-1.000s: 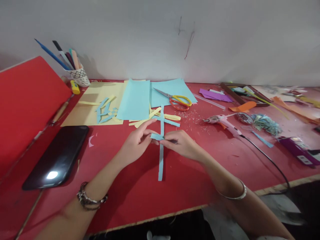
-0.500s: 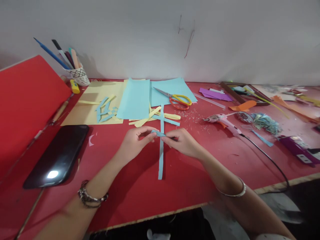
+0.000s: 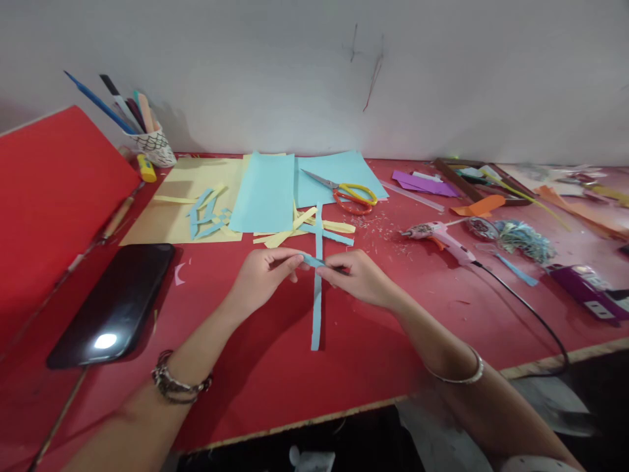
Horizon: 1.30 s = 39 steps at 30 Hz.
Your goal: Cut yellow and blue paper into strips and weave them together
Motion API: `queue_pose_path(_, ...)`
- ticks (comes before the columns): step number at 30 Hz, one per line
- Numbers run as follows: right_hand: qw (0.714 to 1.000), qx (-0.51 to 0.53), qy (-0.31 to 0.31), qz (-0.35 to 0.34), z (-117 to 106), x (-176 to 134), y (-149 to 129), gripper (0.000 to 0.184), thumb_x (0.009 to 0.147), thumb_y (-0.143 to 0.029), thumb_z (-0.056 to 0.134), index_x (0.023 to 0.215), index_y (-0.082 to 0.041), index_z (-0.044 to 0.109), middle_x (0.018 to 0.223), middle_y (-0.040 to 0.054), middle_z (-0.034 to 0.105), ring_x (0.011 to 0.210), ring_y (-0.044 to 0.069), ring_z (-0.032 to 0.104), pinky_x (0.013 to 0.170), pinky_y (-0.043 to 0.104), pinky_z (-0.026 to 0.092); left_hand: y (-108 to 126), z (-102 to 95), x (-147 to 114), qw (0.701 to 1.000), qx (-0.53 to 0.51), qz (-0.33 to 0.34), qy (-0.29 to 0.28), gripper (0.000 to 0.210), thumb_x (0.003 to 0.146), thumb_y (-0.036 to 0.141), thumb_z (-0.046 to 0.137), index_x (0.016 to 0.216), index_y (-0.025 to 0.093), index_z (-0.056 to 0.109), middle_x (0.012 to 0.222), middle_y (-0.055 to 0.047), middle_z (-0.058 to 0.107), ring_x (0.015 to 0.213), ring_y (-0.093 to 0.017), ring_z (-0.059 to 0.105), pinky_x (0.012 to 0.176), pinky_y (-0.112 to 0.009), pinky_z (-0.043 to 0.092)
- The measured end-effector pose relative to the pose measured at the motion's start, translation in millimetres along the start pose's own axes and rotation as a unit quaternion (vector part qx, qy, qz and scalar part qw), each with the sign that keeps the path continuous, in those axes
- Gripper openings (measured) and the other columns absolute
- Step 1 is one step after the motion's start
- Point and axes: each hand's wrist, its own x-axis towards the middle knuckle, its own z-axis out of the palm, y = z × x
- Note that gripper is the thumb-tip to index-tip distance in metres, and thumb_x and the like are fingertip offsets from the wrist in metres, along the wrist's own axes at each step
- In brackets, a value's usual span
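Note:
Between my two hands is a blue paper strip [image 3: 312, 261], held roughly level above the table. My left hand [image 3: 268, 278] pinches its left end between thumb and fingers. My right hand [image 3: 358, 278] grips the other end, with fingertips covering part of it. A longer blue paper strip [image 3: 316, 314] runs away from me beneath the held piece; whether the two are joined I cannot tell. Beyond my fingers, yellow paper strips [image 3: 295, 231] and another blue strip lie in a loose pile.
Scissors [image 3: 339, 187] with red and yellow handles rest on blue paper sheets [image 3: 265, 196]. A pink glue gun [image 3: 442, 239] with a cord lies to the right. A black phone [image 3: 113, 305] is at the left, below a pen cup [image 3: 156, 147]. The table's front edge [image 3: 295, 427] is near me.
The held strip tilts slightly more down to the right, and my left fingers have shifted a little along it. Otherwise my hands stay nearly in place.

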Motion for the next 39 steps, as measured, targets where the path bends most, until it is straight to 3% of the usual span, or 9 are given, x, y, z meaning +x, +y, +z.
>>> queue_pose_path(12, 1.000, 0.006, 0.002, 0.003, -2.1, 0.5, -0.5, 0.034, 0.079, -0.031, 0.046, 0.051, -0.017, 0.033, 0.049, -0.0063, 0.026, 0.047, 0.005, 0.026, 0.045, 0.020, 0.021, 0.0, -4.2, 1.7, 0.999, 0.030, 0.015, -0.013, 0.025, 0.078, 0.033, 0.045, 0.071, 0.019, 0.064, 0.048, 0.003, 0.055, 0.049, -0.010, 0.052, 0.053, -0.021, 0.043)
queue_pose_path(19, 0.999, 0.034, -0.003, 0.013, -5.2, -0.1, -1.2, 0.025, 0.078, -0.029, 0.047, 0.058, -0.016, 0.043, 0.052, -0.0055, 0.037, 0.048, 0.006, 0.033, 0.048, 0.020, 0.027, -4.9, -9.0, 5.4, 0.999, 0.050, 0.005, 0.009, 0.028, 0.080, 0.032, 0.041, 0.072, 0.017, 0.063, 0.053, 0.002, 0.056, 0.048, -0.009, 0.051, 0.054, -0.020, 0.042)
queue_pose_path(26, 0.999, 0.041, 0.014, 0.005, -10.8, -0.1, 3.2, 0.022, 0.077, -0.031, 0.050, 0.062, -0.015, 0.050, 0.051, -0.0051, 0.043, 0.048, 0.006, 0.038, 0.048, 0.020, 0.030, -5.6, -14.3, 9.0, 0.995, 0.047, -0.027, 0.082, 0.027, 0.078, 0.029, 0.040, 0.066, 0.016, 0.061, 0.052, 0.001, 0.057, 0.048, -0.010, 0.050, 0.054, -0.021, 0.041)
queue_pose_path(29, 0.997, 0.066, 0.023, 0.031, -12.6, 0.2, 4.2, 0.022, 0.075, -0.033, 0.052, 0.062, -0.015, 0.051, 0.050, -0.0044, 0.048, 0.046, 0.006, 0.043, 0.047, 0.020, 0.032, -10.4, -19.8, 11.7, 0.991, 0.040, -0.031, 0.126, 0.026, 0.078, 0.029, 0.041, 0.063, 0.017, 0.059, 0.049, 0.002, 0.054, 0.049, -0.011, 0.049, 0.055, -0.022, 0.041)
queue_pose_path(35, 0.982, 0.136, 0.107, 0.072, -10.3, 3.3, 5.5, 0.031, 0.079, -0.034, 0.044, 0.055, -0.015, 0.052, 0.049, -0.0013, 0.054, 0.049, 0.008, 0.052, 0.049, 0.021, 0.039, -18.5, -25.7, 13.7, 0.982, 0.015, -0.032, 0.186, 0.023, 0.078, 0.030, 0.041, 0.064, 0.018, 0.056, 0.050, 0.003, 0.049, 0.053, -0.011, 0.048, 0.059, -0.022, 0.040)
queue_pose_path(39, 0.964, 0.194, 0.171, 0.066, -5.5, 5.7, 4.0, 0.021, 0.075, -0.029, 0.050, 0.059, -0.016, 0.054, 0.056, -0.0004, 0.059, 0.053, 0.009, 0.057, 0.053, 0.023, 0.045, -16.7, -24.1, 12.7, 0.981, 0.004, -0.020, 0.194, 0.024, 0.079, 0.030, 0.040, 0.063, 0.019, 0.054, 0.052, 0.003, 0.050, 0.054, -0.011, 0.047, 0.060, -0.022, 0.040)
